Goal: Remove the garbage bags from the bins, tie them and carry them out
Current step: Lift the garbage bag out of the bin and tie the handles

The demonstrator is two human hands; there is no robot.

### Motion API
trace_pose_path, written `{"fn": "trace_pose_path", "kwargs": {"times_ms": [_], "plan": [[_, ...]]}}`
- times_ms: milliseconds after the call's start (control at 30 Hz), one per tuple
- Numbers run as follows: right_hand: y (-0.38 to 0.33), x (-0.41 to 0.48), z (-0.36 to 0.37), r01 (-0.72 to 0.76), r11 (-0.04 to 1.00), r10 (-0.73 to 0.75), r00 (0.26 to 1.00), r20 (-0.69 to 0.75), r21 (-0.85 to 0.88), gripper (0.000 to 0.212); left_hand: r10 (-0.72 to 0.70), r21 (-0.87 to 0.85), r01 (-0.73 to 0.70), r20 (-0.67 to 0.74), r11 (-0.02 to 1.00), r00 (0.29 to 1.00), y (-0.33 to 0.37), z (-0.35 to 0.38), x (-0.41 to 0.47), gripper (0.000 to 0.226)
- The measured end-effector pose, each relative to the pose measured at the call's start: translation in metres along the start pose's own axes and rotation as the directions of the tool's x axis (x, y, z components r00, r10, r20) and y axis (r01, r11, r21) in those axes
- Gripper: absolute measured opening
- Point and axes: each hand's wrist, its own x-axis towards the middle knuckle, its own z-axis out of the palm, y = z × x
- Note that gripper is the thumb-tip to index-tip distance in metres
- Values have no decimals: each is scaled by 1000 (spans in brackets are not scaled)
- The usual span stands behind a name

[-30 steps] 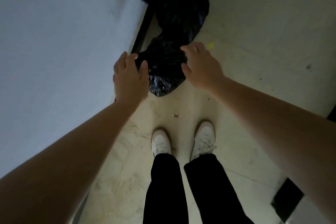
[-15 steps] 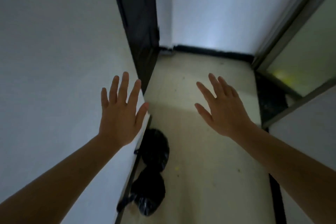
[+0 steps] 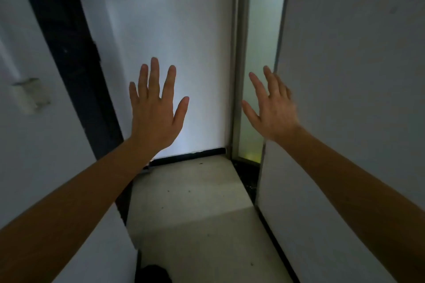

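View: head cam, person's own view fwd & a bit down into a narrow, dim corridor.
L hand (image 3: 154, 108): raised in front of the person, back of hand to cam, fingers straight & spread wide, thumb out to the right. Holds nothing. Seen against the back wall (image 3: 172, 30); can't tell if it touches it.
R hand (image 3: 271, 108): raised at approx. the same height, well apart from the L hand, fingers straight & fanned, slightly blurred. Holds nothing. Fingertips overlap the edge of the R wall (image 3: 356, 76); contact can't be told.
Forearms: both bare, reaching in from the bottom corners of the view.
Garbage bag (image 3: 153, 274): black, only its top shows at the bottom edge of the view. Lies on the floor (image 3: 195, 213) at the floor's near left edge, against the base of the L wall (image 3: 34, 156). Well below both hands, neither touches it.
Floor: pale, speckled w/ small dark bits, darker toward the near end.
L wall: white, w/ a small pale wall fitting (image 3: 31, 95), blurred.
Door frame (image 3: 66, 41): dark, runs up betw. L wall & back wall.
Back wall: white, lit, black skirting (image 3: 190, 155) along the floor's far edge.
Glass panel (image 3: 262, 53): frosted, greenish, tall & narrow, at the floor's far right corner betw. back wall & R wall.
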Motion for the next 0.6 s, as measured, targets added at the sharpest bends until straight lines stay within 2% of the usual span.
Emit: {"fn": "trace_pose_path", "kwargs": {"times_ms": [167,333,467,600], "plan": [[59,-120,-86,-180,968,188,982,31,-173,69,167,-219,-150,61,964,984,116,-4,-36,68],[115,-278,-194,-349,844,416,906,85,-409,70,366,-446,-257,178,857,913,278,-11,-74,67],[158,-404,-320,-481,677,553,832,-47,-557,68,520,-605,-348,130,716,844,430,-68,-112,67],[199,-529,-454,-660,464,675,695,-247,-591,69,627,-694,-471,-34,545,778,575,-147,-155,68]]}}
